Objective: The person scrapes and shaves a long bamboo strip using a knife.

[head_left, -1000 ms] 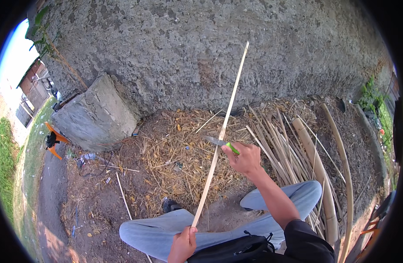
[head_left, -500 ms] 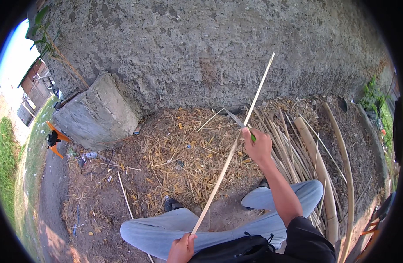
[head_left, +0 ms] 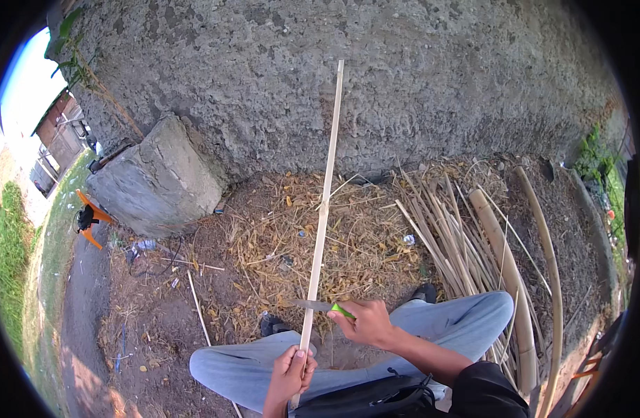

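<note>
My left hand (head_left: 290, 375) grips the lower end of a long thin pale bamboo strip (head_left: 324, 202) that points up and away toward the wall. My right hand (head_left: 367, 323) holds a knife with a green handle (head_left: 318, 306); its blade lies across the strip a little above my left hand. Both hands are over my knees in light grey trousers (head_left: 466, 322).
A rough concrete wall (head_left: 376, 83) fills the back. A grey stone block (head_left: 156, 182) stands at the left with an orange tool (head_left: 88, 219) beside it. Split bamboo strips and thick poles (head_left: 487, 237) lie at the right. Shavings (head_left: 299, 230) cover the ground.
My right hand with the knife came back down the strip from far up toward my left hand. The strip swung from leaning right to nearly straight ahead.
</note>
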A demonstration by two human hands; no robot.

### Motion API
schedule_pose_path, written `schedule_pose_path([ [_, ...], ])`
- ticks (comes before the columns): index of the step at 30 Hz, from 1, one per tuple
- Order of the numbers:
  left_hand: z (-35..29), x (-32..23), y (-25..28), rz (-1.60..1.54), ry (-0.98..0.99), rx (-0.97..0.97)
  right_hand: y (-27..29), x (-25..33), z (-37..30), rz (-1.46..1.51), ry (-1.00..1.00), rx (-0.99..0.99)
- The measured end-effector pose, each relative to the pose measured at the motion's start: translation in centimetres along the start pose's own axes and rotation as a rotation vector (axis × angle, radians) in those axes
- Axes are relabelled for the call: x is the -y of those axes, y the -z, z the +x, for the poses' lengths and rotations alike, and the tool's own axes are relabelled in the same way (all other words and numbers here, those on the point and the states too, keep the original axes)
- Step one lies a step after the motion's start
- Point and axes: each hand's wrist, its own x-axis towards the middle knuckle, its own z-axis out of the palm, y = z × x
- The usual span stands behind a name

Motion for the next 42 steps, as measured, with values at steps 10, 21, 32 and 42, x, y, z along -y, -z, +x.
schedule_pose_path([
  [10,0.6,0.5,-0.5,0.081,-0.110,-0.068,-0.6,0.3,-0.1,-0.106,0.192,-0.019],
  [21,0.5,-0.1,-1.5,0.055,-0.054,-0.009,0.4,-1.9,2.7,-0.184,0.115,-0.200],
  [32,-0.5,-1.1,-1.7,0.209,-0.124,0.067,1.7,-4.6,5.8,-0.196,-0.015,-0.370],
  [42,0.8,-1.6,-1.1,0.094,-0.029,0.102,4.6,-7.5,9.8,-0.257,-0.104,-0.374],
])
